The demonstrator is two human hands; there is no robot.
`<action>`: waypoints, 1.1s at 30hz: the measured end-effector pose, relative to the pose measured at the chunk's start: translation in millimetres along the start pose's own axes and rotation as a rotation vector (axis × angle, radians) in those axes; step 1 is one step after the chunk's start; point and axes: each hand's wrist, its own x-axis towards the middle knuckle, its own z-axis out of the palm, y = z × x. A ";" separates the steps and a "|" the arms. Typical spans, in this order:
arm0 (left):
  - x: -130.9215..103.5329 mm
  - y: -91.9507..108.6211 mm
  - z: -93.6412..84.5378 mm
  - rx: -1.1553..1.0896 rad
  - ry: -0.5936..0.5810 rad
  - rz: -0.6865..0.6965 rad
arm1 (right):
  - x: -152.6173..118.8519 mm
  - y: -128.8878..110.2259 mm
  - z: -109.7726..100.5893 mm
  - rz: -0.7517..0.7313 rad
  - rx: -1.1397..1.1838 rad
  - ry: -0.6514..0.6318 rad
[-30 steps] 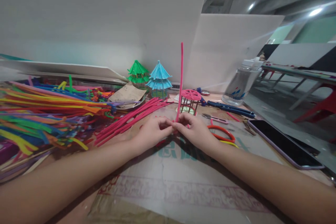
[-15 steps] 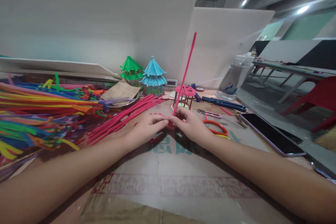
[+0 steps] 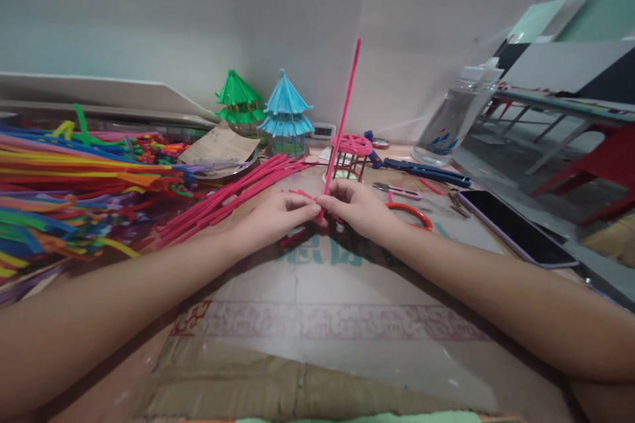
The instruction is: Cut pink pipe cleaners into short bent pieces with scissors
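A pink pipe cleaner stands up almost straight from my fingertips, leaning slightly right. My right hand pinches it near its lower end between thumb and fingers. Close beside it, my left hand is closed on a bent pink pipe-cleaner piece, partly hidden by the fingers. Just behind my hands stands a small pink-topped frame with brown posts on a round base. A bundle of pink pipe cleaners lies to the left of my left hand.
Piles of coloured pipe cleaners fill the left side. Green and blue model pavilions stand at the back. To the right are orange-handled scissors, a dark blue tool, a phone and a clear bottle.
The camera view has tilted down, so the table things sit higher in view. My hands keep their pinch, and the pink piece between them shows a little more.
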 end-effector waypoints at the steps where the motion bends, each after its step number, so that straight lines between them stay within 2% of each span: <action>1: 0.4 -0.8 -0.4 0.005 0.002 -0.005 | -0.2 -0.6 0.2 0.006 0.021 -0.006; 7: 2.5 -6.5 -3.5 0.046 -0.014 -0.019 | 0.0 0.9 0.1 -0.010 0.008 0.005; 15: 1.4 -7.2 -1.0 -0.094 0.004 -0.068 | 0.7 -1.9 0.1 -0.038 0.124 -0.042; 22: 1.4 -3.3 -0.1 -0.034 -0.003 -0.045 | 0.6 -1.4 1.2 -0.037 0.094 -0.007; 33: 2.8 -8.4 -4.6 0.124 -0.005 -0.012 | -0.1 1.9 1.1 -0.033 0.002 0.017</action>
